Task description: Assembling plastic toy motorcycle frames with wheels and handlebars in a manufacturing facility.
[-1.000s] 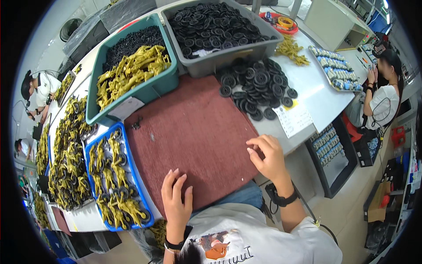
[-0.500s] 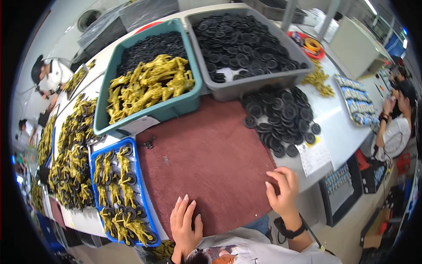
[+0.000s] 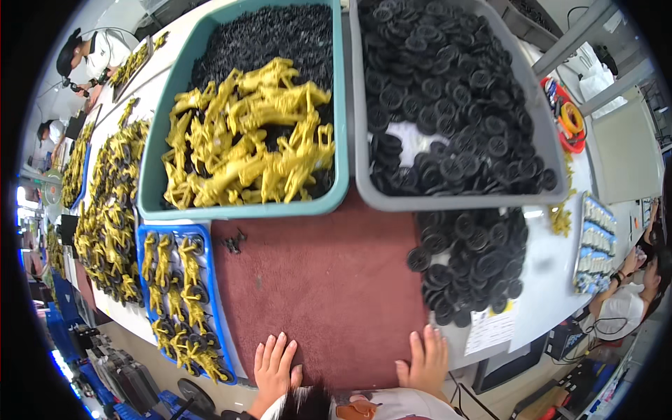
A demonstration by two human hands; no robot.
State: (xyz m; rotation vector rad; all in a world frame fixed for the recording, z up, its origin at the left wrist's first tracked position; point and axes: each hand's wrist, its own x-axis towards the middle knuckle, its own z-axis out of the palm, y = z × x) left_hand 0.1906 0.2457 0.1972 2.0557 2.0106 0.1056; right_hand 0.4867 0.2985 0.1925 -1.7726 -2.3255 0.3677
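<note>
My left hand (image 3: 274, 365) lies flat with fingers spread on the near edge of a dark red mat (image 3: 318, 287). Flat on the same edge, further right, is my right hand (image 3: 425, 357), empty like the left. A loose pile of black wheels (image 3: 469, 262) sits on the mat's right side, just beyond my right hand. To the left of my left hand, a blue tray (image 3: 210, 280) holds yellow parts fitted with black wheels. A small dark piece (image 3: 234, 242) lies on the mat near the tray.
A teal bin (image 3: 341, 112) holds yellow parts over small black pieces; a grey bin (image 3: 535, 119) is full of black wheels. More yellow assemblies (image 3: 108, 224) cover the left of the table. Other people work at far left (image 3: 87, 52) and at right (image 3: 633, 301).
The view has moved closer over the table. Both hands have slid back toward me to the mat's near edge; the right hand has left the mat's right middle.
</note>
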